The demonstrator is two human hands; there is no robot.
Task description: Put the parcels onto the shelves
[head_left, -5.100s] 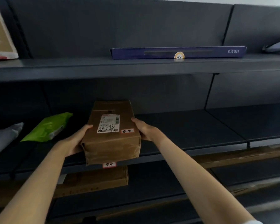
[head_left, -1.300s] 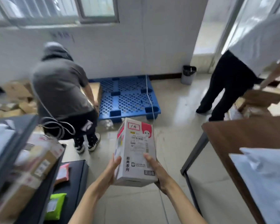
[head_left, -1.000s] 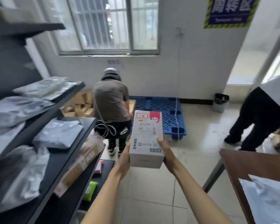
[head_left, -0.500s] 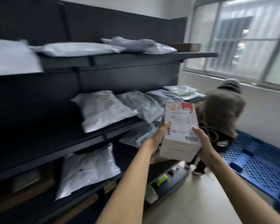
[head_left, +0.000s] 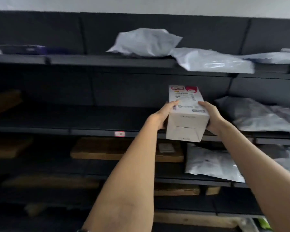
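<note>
I am holding a white rectangular cardboard parcel with a pink-red printed corner and a shipping label (head_left: 187,113) between both bare hands, out in front of a dark grey metal shelving unit. My left hand (head_left: 164,115) presses flat against the parcel's left side, fingers curled up over the top edge; my right hand (head_left: 211,117) mirrors it on the right side. Both hands are closed around the box, which carries no other support that I can see.

The parcel's long axis points away from me, into the shelving, with its plain white end face toward me and its labelled top tilted slightly up. Its far end already reaches over the front lip of the middle shelf (head_left: 90,131), while the near end hangs out past that lip — so the move I judge to be coming is a straight push forward and a lowering onto the board. Neither hand looks nearer the shelf than the other.

The shelf surface directly ahead and to the left appears bare and dark. Just to the right lies a crumpled grey plastic mailer bag (head_left: 254,114), near my right hand, which leaves little room on that side. More grey mailer bags (head_left: 147,41) sit on the top shelf, and flat brown cardboard boxes (head_left: 117,149) lie on the shelf below — the picture is somewhat blurred
</note>
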